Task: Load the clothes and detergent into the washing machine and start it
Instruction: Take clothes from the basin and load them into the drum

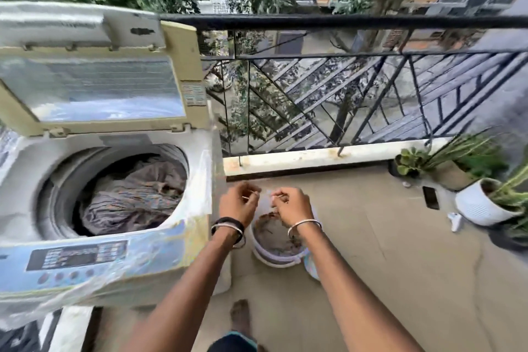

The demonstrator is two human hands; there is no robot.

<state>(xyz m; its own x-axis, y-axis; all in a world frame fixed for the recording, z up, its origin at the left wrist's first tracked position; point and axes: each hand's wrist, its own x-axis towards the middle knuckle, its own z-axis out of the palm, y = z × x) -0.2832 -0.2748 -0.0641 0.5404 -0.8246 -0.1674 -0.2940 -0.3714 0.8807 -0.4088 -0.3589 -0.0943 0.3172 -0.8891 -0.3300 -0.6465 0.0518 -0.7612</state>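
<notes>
A top-loading washing machine (183, 243) wrapped in clear plastic stands at the left with its lid (94, 88) raised. Grey-brown clothes (134, 197) lie in its drum. To the right of the machine, my left hand (238, 203) and my right hand (291, 204) are held close together above a bucket. Both pinch a small, thin, pale item (265, 196) stretched between them; blur hides what it is. The control panel (77, 254) faces me at the machine's front edge.
A white bucket (274, 258) with brownish contents stands on the balcony floor under my hands. A black metal railing (343, 21) runs across the back. Potted plants (483, 203) sit at the right. My bare foot (240, 314) is below.
</notes>
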